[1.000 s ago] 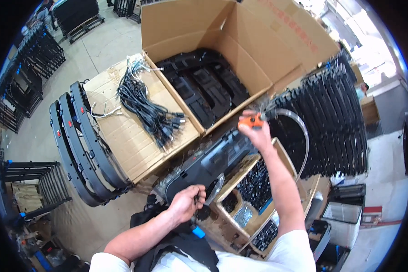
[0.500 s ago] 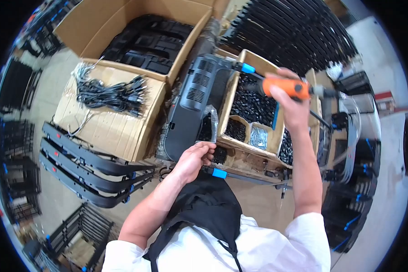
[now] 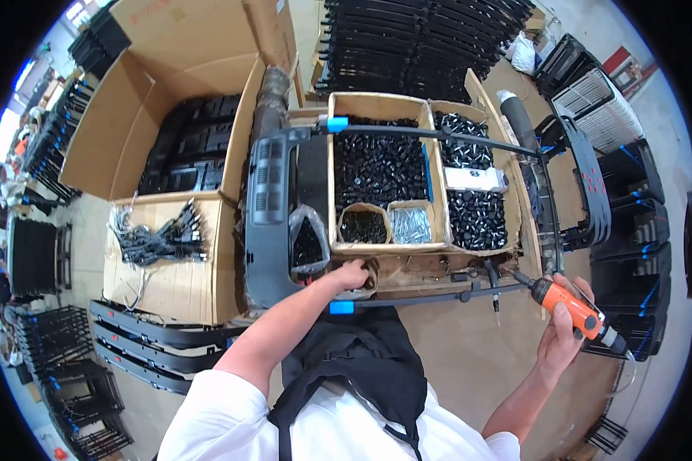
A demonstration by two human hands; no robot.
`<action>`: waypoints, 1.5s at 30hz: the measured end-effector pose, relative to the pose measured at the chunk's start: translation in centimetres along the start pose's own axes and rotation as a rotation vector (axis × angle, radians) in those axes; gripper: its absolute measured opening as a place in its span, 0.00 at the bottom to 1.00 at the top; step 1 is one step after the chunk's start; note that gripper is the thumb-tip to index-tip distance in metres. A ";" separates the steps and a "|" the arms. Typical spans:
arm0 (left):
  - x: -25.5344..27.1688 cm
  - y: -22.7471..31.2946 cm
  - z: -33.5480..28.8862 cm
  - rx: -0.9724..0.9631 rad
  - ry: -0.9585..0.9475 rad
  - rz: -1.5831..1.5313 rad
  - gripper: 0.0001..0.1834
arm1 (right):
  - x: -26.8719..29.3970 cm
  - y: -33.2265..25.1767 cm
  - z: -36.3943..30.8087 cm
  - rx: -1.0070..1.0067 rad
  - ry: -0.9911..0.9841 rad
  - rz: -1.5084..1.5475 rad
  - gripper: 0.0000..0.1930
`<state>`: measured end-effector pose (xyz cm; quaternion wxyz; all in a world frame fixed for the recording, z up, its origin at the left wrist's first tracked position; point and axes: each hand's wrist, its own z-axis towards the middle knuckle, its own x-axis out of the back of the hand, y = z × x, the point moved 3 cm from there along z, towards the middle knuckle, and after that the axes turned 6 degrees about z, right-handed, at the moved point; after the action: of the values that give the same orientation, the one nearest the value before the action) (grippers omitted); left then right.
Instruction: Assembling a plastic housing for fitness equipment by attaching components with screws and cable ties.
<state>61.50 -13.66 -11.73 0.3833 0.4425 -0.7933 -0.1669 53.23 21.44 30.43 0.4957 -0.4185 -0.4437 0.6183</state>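
Note:
My right hand (image 3: 563, 332) is closed round an orange power screwdriver (image 3: 575, 309), held at the right with its bit pointing left toward the bench. At the near edge, my left hand (image 3: 352, 275) reaches down into a small box of dark little parts (image 3: 372, 283). Its fingertips are hidden there, so what they hold does not show. Beside that hand lies a black vented plastic panel (image 3: 269, 184). Two dark tubes run rightward from it: a far tube (image 3: 477, 140) and a near tube (image 3: 438, 298), with blue wraps near their left ends.
Between the tubes, a cardboard bin (image 3: 332, 184) holds black caps and silver screws (image 3: 410, 224). A clear bag of black parts (image 3: 309, 242) lies on the panel's right side. At left are a cable bundle (image 3: 161, 234), a large carton (image 3: 92, 154) and stacked curved panels (image 3: 154, 349).
My right hand has swung the screwdriver from above the bins to the near right. My left hand has moved from beside the clear bag into the small box. The view has shifted.

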 end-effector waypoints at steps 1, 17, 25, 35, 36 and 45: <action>0.1 3.2 -1.3 0.002 0.023 0.202 0.33 | 1.5 0.8 0.0 0.004 0.039 -0.011 0.31; 12.6 15.0 15.1 -0.034 0.502 0.407 0.29 | 2.6 14.9 7.1 -0.434 -0.046 0.165 0.29; 11.4 13.4 21.2 -0.108 0.412 0.535 0.20 | -1.6 21.7 11.9 -0.452 -0.054 0.136 0.29; 11.8 15.6 1.1 -0.110 0.358 -0.998 0.12 | -14.8 45.3 16.3 -0.515 -0.158 0.090 0.30; 10.0 16.7 -0.3 -0.167 0.308 -1.174 0.12 | -12.6 49.6 17.7 -0.360 -0.147 -0.098 0.26; 1.2 11.3 -13.3 -0.141 0.403 -1.609 0.16 | -11.8 43.6 12.9 0.020 -1.309 -1.270 0.16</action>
<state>64.64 -7.43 4.33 0.3086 0.8708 -0.1384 -0.3569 32.19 3.06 -7.40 0.3957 0.3434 -0.7778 0.3471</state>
